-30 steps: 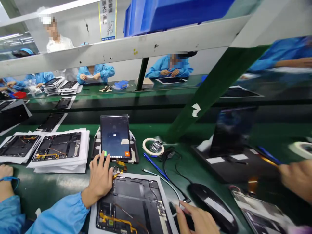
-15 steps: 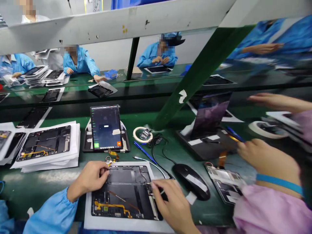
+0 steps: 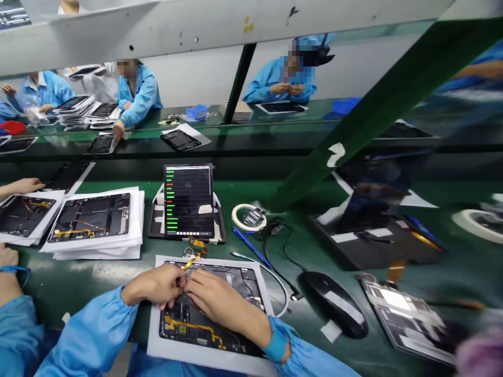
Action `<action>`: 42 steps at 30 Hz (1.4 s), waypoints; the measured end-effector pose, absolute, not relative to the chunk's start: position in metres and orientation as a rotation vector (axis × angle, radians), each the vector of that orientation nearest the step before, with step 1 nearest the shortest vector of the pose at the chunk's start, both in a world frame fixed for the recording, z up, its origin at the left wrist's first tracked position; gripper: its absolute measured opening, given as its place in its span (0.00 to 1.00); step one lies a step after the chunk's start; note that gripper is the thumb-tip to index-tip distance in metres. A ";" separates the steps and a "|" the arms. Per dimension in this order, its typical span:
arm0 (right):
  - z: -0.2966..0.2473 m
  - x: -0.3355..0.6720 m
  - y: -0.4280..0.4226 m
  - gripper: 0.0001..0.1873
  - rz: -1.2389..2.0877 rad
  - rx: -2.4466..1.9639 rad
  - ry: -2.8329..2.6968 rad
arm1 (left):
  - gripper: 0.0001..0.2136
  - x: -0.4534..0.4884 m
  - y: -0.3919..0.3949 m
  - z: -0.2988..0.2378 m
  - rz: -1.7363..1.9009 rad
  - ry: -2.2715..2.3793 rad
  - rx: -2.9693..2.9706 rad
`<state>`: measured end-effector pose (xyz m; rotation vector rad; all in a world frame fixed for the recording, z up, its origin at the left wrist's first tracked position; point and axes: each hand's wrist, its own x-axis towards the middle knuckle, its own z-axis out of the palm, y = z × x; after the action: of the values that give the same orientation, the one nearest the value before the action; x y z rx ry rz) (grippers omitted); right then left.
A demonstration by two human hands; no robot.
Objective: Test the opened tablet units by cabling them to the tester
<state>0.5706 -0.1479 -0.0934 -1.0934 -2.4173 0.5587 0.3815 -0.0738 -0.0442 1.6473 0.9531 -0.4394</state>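
An opened tablet housing [image 3: 212, 335] with dark insides and orange flex cables lies on white paper [image 3: 157, 335] in front of me. My left hand [image 3: 159, 285] is closed in a pinch over its upper left part. Beside it my right hand [image 3: 220, 298] reaches across the housing, its fingers bent together against the left fingertips. What the fingertips hold is hidden. A gold flex cable [image 3: 189, 263] runs from just above the fingers towards a propped-up tablet screen [image 3: 188, 201], which displays green and red marks in rows.
Left stands a stack of housings on paper [image 3: 94, 225], near a co-worker's hand [image 3: 25, 186]. To the right are a tape roll [image 3: 239, 215], a blue pen [image 3: 251, 246], cables and a black mouse [image 3: 334, 303]. A green slanted post [image 3: 353, 120] rises behind.
My right hand has moved from the housing's right edge to beside my left hand. The screen has switched to rows of marks. The pink-sleeved co-worker's hands have left the right side.
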 end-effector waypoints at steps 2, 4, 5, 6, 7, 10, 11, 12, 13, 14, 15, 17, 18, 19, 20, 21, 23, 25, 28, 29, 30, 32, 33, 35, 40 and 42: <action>-0.095 0.570 -0.147 0.06 0.553 -1.086 -2.435 | 0.06 0.381 -0.073 -0.046 -0.429 0.932 1.641; -0.096 0.570 -0.146 0.06 0.522 -1.074 -2.460 | 0.05 0.380 -0.073 -0.048 -0.425 0.922 1.631; -0.096 0.570 -0.146 0.06 0.502 -1.064 -2.469 | 0.05 0.379 -0.073 -0.049 -0.425 0.920 1.627; -0.096 0.570 -0.145 0.06 0.483 -1.055 -2.473 | 0.05 0.379 -0.073 -0.049 -0.419 0.918 1.625; -0.096 0.569 -0.144 0.06 0.468 -1.045 -2.476 | 0.04 0.378 -0.073 -0.049 -0.405 0.917 1.627; -0.097 0.566 -0.143 0.06 0.444 -1.034 -2.500 | 0.04 0.378 -0.072 -0.049 -0.361 0.902 1.643; -0.097 0.565 -0.143 0.06 0.438 -1.038 -2.514 | 0.04 0.378 -0.073 -0.049 -0.355 0.897 1.645; -0.097 0.564 -0.143 0.06 0.433 -1.042 -2.529 | 0.04 0.378 -0.073 -0.049 -0.358 0.896 1.645; -0.096 0.563 -0.143 0.06 0.429 -1.043 -2.539 | 0.05 0.378 -0.072 -0.049 -0.366 0.897 1.642; -0.094 0.564 -0.143 0.06 0.437 -1.041 -2.537 | 0.05 0.379 -0.072 -0.048 -0.374 0.901 1.638; -0.092 0.565 -0.143 0.06 0.458 -1.040 -2.518 | 0.04 0.379 -0.072 -0.047 -0.380 0.908 1.632; -0.087 0.574 -0.142 0.06 0.501 -1.081 -2.413 | 0.04 0.377 -0.070 -0.042 -0.392 0.925 1.631; -0.084 0.581 -0.140 0.06 0.496 -1.143 -2.336 | 0.04 0.375 -0.069 -0.038 -0.391 0.932 1.649; -0.082 0.590 -0.139 0.06 0.460 -1.247 -2.255 | 0.06 0.373 -0.067 -0.033 -0.380 0.936 1.685; -0.080 0.601 -0.137 0.05 0.392 -1.397 -2.180 | 0.10 0.370 -0.065 -0.027 -0.359 0.939 1.731; -0.078 0.613 -0.135 0.05 0.297 -1.588 -2.116 | 0.15 0.367 -0.064 -0.021 -0.329 0.946 1.779; -0.078 0.636 -0.131 0.05 0.103 -2.007 -1.999 | 0.21 0.364 -0.061 -0.011 -0.221 1.000 1.837; -0.081 0.657 -0.128 0.06 -0.006 -2.283 -1.910 | 0.20 0.367 -0.064 -0.007 -0.051 1.092 1.854; -0.087 0.677 -0.126 0.06 0.026 -2.303 -1.885 | 0.12 0.387 -0.079 -0.015 0.230 1.108 1.982; -0.089 0.681 -0.126 0.07 0.058 -2.263 -1.889 | 0.09 0.397 -0.087 -0.020 0.292 1.051 2.074; -0.090 0.685 -0.127 0.07 0.094 -2.219 -1.887 | 0.08 0.407 -0.096 -0.027 0.324 0.971 2.184; -0.090 0.692 -0.130 0.07 0.190 -2.113 -1.865 | 0.10 0.428 -0.114 -0.040 0.289 0.819 2.433; -0.090 0.694 -0.133 0.06 0.252 -2.049 -1.843 | 0.12 0.438 -0.122 -0.046 0.232 0.775 2.554; -0.090 0.698 -0.138 0.03 0.384 -1.910 -1.783 | 0.17 0.456 -0.132 -0.058 0.078 0.759 2.755; -0.100 0.695 -0.153 0.10 0.648 -1.602 -1.606 | 0.23 0.482 -0.134 -0.080 -0.140 0.769 3.050; -0.106 0.692 -0.157 0.12 0.709 -1.542 -1.538 | 0.23 0.485 -0.130 -0.086 -0.137 0.735 3.145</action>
<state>0.6923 -0.1565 -0.1062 -1.5421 -1.5379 0.7089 0.4847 -0.1304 -0.0857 3.1453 0.7349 -0.1372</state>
